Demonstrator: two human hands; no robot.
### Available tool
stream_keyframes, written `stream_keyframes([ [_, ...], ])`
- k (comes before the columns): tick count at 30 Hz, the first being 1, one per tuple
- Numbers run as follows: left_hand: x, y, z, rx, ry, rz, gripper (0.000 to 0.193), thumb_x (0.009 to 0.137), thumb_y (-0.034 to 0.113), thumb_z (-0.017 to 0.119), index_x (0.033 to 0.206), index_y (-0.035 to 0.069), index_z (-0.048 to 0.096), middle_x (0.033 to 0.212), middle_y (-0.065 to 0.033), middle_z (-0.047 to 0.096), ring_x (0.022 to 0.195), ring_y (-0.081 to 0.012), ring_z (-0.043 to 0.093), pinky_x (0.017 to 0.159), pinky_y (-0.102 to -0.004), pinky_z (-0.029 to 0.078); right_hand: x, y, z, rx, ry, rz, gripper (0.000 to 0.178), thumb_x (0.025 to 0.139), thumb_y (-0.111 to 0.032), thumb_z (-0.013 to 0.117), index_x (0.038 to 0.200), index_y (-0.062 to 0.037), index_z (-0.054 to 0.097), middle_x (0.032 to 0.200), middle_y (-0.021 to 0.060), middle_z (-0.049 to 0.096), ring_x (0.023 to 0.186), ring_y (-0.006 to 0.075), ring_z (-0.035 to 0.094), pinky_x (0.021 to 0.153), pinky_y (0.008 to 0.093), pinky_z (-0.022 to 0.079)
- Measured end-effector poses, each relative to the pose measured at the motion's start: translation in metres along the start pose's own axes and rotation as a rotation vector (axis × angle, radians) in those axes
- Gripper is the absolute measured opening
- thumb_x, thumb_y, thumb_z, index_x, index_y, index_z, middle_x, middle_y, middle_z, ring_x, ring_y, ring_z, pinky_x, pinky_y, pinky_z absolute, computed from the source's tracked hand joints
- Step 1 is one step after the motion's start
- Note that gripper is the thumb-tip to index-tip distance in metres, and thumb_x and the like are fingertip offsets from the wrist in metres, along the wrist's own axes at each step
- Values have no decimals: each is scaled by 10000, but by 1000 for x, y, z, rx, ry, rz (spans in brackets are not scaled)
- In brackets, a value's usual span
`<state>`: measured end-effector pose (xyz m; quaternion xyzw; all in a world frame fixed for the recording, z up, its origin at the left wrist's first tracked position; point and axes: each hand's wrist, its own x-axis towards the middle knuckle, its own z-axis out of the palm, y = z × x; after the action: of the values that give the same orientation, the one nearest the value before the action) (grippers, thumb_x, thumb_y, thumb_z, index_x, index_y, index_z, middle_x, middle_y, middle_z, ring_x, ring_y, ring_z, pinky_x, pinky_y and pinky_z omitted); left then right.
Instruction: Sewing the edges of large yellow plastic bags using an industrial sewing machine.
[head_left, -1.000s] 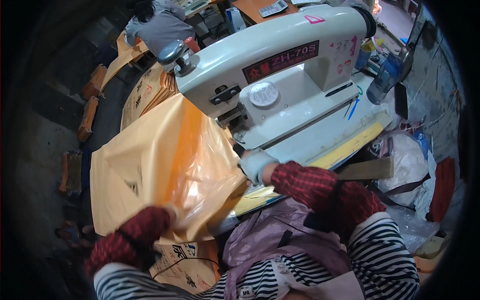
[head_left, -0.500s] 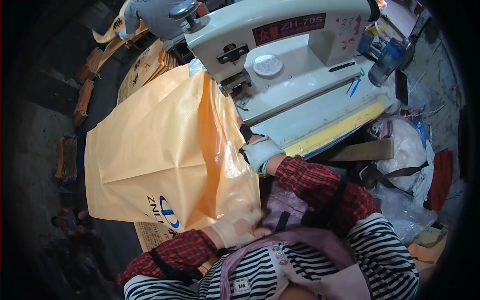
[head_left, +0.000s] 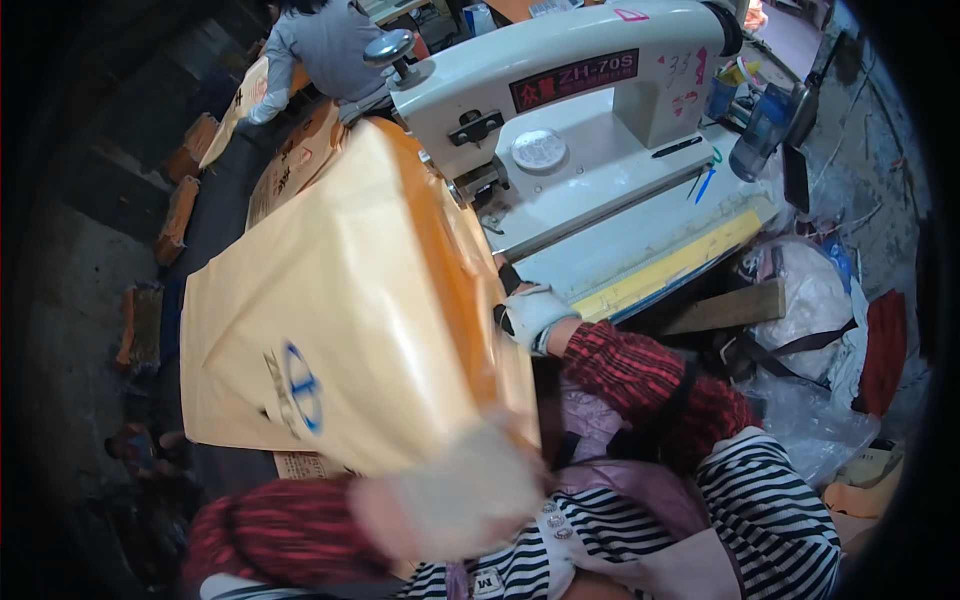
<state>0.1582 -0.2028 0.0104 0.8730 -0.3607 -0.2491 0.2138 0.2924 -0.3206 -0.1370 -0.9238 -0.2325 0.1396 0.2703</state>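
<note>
In the head view, a large tan sack [head_left: 330,300] with an orange fold and a blue emblem spreads by the left end of the work surface [head_left: 590,255], its far end up beside the needle side of a white sewing machine [head_left: 570,60]. The left hand [head_left: 455,495], blurred, is at the sack's near right corner, in front of the person's lap; how far its fingers are open, and whether they grip the sack, cannot be told. The right hand [head_left: 537,315], in a pale glove with dark finger coverings, is at the sack's right edge, near the left end of the surface's near edge. Its fingers point toward the sack, partly spread, but whether they pinch it cannot be told. A yellow strip [head_left: 670,265] runs along the surface's near edge. Toward its right end are a blue bottle [head_left: 762,135] and a dark phone [head_left: 795,178]. Beyond the sack lie stacked sacks [head_left: 285,175], near a co-worker in grey [head_left: 330,50].
</note>
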Motion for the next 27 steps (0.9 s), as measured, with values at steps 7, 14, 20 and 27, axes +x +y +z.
stream_keyframes([
  [7, 22, 21, -27, 164, -390, 189, 105, 631, 203, 602, 613, 103, 630, 592, -123, 601, 605, -326, 610, 533, -421, 468, -13, -3, 28, -137, -110, -10, 765, 814, -172, 441, 1395, 35, -12, 818, 218, 642, 686, 327, 637, 588, 451, 485],
  [14, 6, -17, -126, 848, -26, 60, 195, 641, 302, 579, 599, 114, 550, 613, -70, 512, 593, -285, 517, 584, -358, 414, 39, -5, 18, -158, -101, 107, 543, 820, -176, 442, 1293, 1, 244, 836, 224, 639, 704, 332, 632, 601, 439, 482],
  [20, 74, 22, 36, 68, -546, 306, 240, 692, 257, 586, 673, 20, 550, 680, -178, 570, 669, -378, 570, 589, -437, 461, -5, 5, 22, 34, -51, -175, 315, 810, -239, 479, 916, 21, 621, 867, 234, 637, 819, 346, 633, 683, 407, 491],
  [27, 18, 23, -98, 311, -336, 70, 115, 649, 186, 610, 612, 78, 619, 591, -160, 582, 583, -354, 586, 519, -428, 458, -4, -28, 17, -185, -20, 181, 433, 863, -219, 380, 1221, 18, 430, 780, 177, 653, 665, 291, 638, 566, 446, 471],
])
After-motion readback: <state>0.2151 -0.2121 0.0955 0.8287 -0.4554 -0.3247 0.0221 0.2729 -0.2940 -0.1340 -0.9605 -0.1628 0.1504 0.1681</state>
